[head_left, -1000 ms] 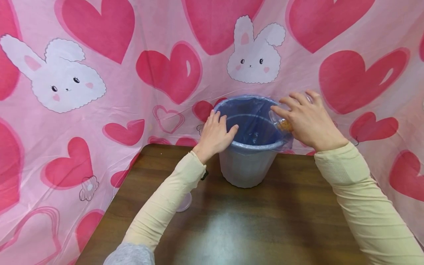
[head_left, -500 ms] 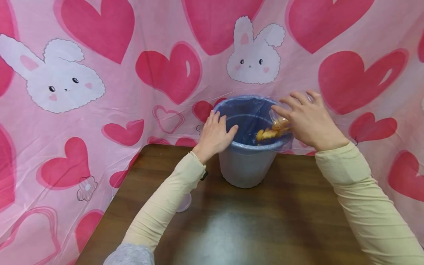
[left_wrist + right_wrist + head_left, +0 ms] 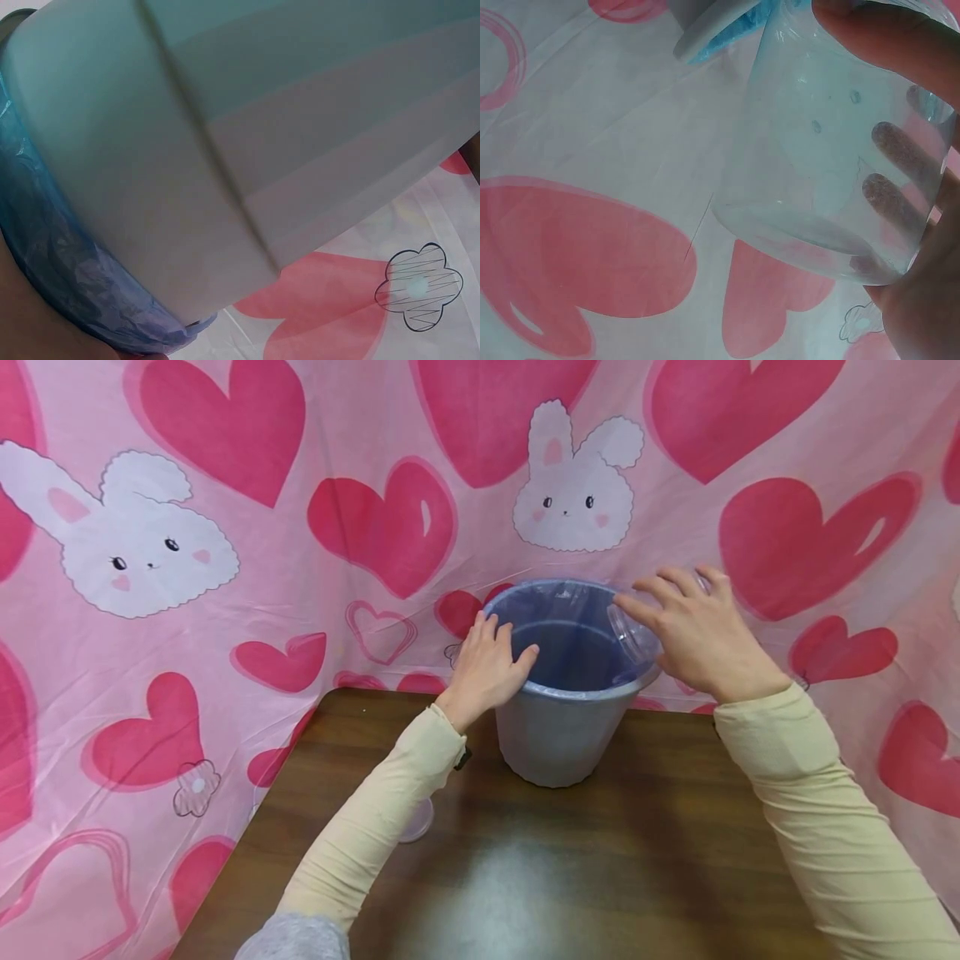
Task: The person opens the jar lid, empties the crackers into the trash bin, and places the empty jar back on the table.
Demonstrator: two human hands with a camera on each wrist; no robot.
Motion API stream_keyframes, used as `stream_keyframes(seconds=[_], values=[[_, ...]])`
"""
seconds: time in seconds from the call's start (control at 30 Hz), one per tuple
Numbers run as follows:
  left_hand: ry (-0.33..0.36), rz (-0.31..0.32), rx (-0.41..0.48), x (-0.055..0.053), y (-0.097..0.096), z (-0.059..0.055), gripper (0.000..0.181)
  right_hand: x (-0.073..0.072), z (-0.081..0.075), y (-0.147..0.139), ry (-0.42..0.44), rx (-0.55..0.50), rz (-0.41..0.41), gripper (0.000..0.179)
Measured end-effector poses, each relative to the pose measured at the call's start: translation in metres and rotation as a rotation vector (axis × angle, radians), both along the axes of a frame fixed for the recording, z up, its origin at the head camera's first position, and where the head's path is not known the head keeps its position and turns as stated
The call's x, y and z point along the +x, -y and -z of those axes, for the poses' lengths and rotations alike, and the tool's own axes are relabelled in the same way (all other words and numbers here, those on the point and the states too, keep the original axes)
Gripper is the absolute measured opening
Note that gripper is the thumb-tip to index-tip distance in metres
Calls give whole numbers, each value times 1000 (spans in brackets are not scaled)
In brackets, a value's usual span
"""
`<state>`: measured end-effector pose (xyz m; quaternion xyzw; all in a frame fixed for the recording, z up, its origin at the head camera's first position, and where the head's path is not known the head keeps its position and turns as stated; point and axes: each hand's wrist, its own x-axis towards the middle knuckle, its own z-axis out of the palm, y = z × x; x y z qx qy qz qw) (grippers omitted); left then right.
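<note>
A pale grey bin (image 3: 555, 743) with a blue plastic liner (image 3: 570, 652) stands upright on the table. My left hand (image 3: 486, 670) rests on its left rim, fingers extended and thumb spread over the opening. In the left wrist view, the bin's side (image 3: 225, 150) fills most of the picture, with part of that hand at the lower left corner. At the right rim, my right hand (image 3: 693, 631) grips a clear plastic jar (image 3: 633, 631), tilted with its mouth toward the bin. Seen from the right wrist, the see-through jar (image 3: 817, 157) looks empty. The bin's bottom is hidden.
A round, clear lid (image 3: 417, 820) lies on the brown wooden table (image 3: 570, 877), partly behind my left sleeve. Pink cloth (image 3: 360, 427) with hearts and rabbits hangs close behind the bin and along both sides.
Yellow-orange contents, seen in the jar a second ago, poured out over the bin's right rim and are now out of sight inside. Both hands have stayed almost in place.
</note>
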<state>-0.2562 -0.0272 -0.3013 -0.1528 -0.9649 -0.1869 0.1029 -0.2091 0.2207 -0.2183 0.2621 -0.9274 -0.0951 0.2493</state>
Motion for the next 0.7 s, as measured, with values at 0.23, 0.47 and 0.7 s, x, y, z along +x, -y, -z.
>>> stream_keyframes(seconds=[0.23, 0.47, 0.7], values=[[-4, 1, 1, 0, 0, 0, 67, 0, 1, 0, -1, 1, 6, 94], [-3, -2, 5, 1, 0, -1, 68, 0, 0, -1, -27, 5, -4, 93], [-11, -4, -5, 1, 0, 0, 68, 0, 0, -1, -42, 4, -18, 93]])
